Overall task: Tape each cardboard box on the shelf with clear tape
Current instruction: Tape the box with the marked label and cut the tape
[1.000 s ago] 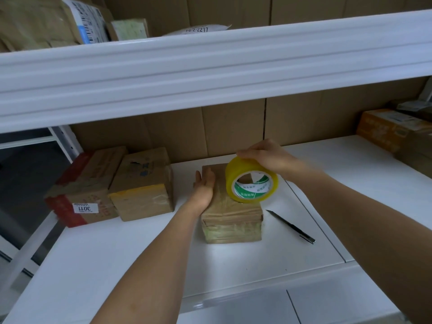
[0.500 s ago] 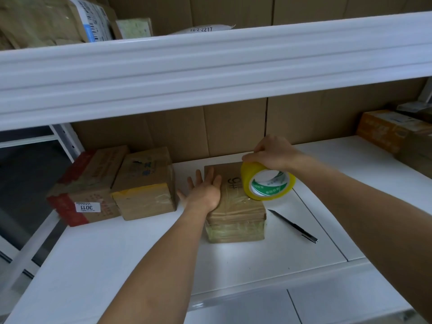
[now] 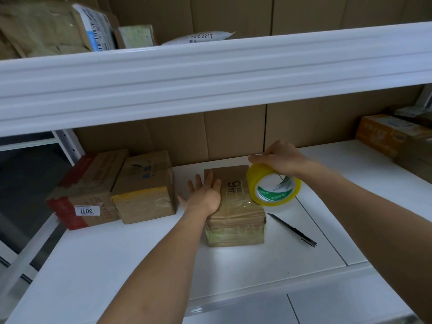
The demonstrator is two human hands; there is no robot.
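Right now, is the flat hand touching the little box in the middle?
Touching. The head view shows the left hand lying open with its palm flat on the top left of the middle box; no gap shows between them.

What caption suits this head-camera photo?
Left hand flat on small brown cardboard box; right hand grips yellow tape roll.

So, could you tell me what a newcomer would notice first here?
The yellow tape roll, gripped from above by the right hand, sits over the right edge of the middle box. The left hand lies flat on that box. A pen lies on the shelf to its right.
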